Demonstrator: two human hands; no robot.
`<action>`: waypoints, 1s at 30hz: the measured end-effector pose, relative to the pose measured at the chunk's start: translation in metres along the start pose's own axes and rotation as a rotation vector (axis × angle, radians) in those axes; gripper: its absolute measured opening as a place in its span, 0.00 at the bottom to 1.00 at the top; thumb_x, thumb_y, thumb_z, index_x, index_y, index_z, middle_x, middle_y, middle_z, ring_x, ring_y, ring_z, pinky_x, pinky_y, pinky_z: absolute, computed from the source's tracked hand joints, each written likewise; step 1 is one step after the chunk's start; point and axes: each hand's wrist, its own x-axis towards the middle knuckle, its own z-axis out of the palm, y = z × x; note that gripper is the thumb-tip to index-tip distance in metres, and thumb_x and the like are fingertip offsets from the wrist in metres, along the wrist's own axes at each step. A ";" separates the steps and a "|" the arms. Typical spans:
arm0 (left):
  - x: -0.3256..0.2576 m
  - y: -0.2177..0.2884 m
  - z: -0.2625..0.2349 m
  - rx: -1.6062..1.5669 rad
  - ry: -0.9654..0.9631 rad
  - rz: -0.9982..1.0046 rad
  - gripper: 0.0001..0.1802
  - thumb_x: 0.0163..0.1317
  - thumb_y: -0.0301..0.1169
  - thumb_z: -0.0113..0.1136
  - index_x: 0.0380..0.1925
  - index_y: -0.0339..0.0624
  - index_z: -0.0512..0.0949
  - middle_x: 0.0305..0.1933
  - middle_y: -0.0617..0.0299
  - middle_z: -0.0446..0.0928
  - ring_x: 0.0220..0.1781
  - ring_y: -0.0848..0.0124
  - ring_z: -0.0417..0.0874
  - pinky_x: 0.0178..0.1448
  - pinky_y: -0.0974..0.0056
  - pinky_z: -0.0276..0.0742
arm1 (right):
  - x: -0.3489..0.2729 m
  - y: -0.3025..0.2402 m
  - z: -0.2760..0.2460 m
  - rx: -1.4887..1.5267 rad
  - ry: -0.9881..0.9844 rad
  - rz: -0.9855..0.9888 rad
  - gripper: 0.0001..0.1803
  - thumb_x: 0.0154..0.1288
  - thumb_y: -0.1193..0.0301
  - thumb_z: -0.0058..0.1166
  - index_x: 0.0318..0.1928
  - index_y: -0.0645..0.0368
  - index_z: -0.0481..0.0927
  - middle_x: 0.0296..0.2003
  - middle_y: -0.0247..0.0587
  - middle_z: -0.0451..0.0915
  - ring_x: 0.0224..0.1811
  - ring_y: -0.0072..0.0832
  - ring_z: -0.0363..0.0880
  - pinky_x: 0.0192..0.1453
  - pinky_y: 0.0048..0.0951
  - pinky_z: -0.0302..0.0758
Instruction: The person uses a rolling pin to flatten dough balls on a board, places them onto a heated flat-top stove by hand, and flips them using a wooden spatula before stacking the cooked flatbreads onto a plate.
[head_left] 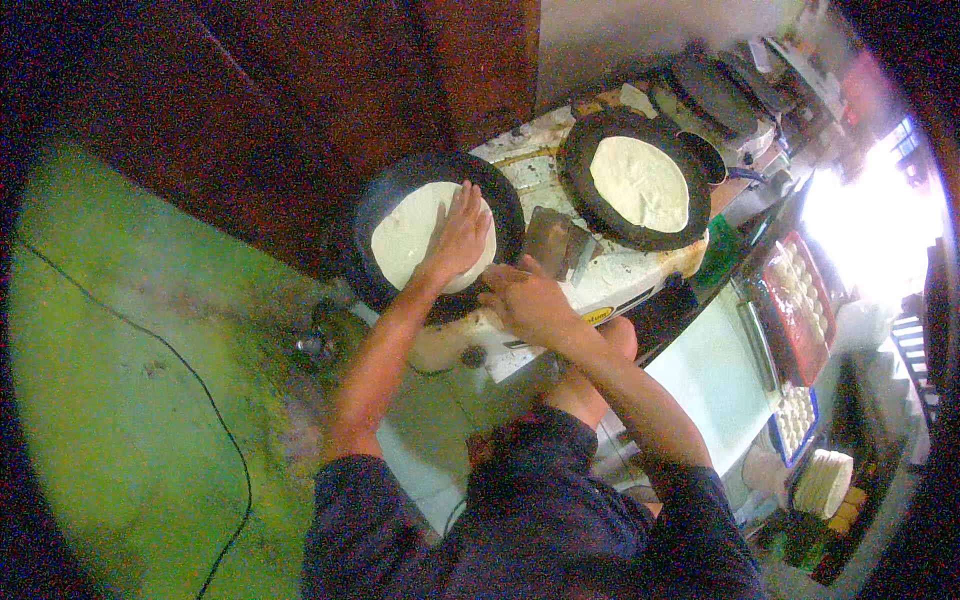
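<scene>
A pale round flatbread (405,235) lies in the dark round pan (372,195) on the left of the stove. My left hand (462,240) rests on its right part, palm down, with the fingers stretched out. By that pan's lower right rim is my right hand (528,302), its fingers curled in; what they grip, if anything, is hidden. A second flatbread (640,185) lies in the other dark pan (578,190), to the right. Between the two pans a flat brownish square piece (553,240) sits on the stove top.
The two-burner stove (600,285) is stained. To its right stand a pale table (715,365), a red tray (805,320) of dough balls, a blue tray (797,430) of dough balls and a stack of round flatbreads (823,482). A black cable (190,370) crosses the green floor.
</scene>
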 end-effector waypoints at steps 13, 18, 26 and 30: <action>-0.135 0.035 -0.081 0.218 -0.250 0.148 0.31 0.76 0.44 0.37 0.65 0.26 0.64 0.72 0.38 0.61 0.75 0.46 0.59 0.77 0.41 0.49 | -0.193 0.037 -0.026 0.538 0.204 0.582 0.18 0.68 0.68 0.55 0.54 0.65 0.80 0.54 0.52 0.81 0.57 0.42 0.80 0.60 0.38 0.74; -0.090 0.095 -0.080 -0.093 -0.105 0.007 0.32 0.75 0.45 0.41 0.66 0.27 0.63 0.72 0.41 0.62 0.75 0.46 0.60 0.78 0.46 0.49 | -0.361 0.139 0.000 0.423 0.658 0.951 0.20 0.73 0.65 0.50 0.57 0.66 0.79 0.54 0.50 0.82 0.57 0.35 0.79 0.63 0.34 0.72; -0.001 0.392 0.155 -0.972 -0.531 0.095 0.39 0.72 0.46 0.50 0.71 0.27 0.53 0.73 0.35 0.58 0.74 0.50 0.62 0.75 0.56 0.59 | -0.647 0.270 0.001 0.137 1.178 1.649 0.35 0.74 0.47 0.39 0.64 0.65 0.70 0.54 0.50 0.78 0.49 0.34 0.78 0.55 0.34 0.72; 0.116 0.400 0.219 -0.935 -0.192 -0.061 0.50 0.67 0.57 0.50 0.73 0.29 0.47 0.77 0.35 0.47 0.79 0.48 0.48 0.80 0.56 0.46 | -0.549 0.305 -0.042 0.910 1.159 1.425 0.41 0.72 0.38 0.34 0.66 0.63 0.66 0.46 0.50 0.80 0.37 0.32 0.82 0.44 0.35 0.76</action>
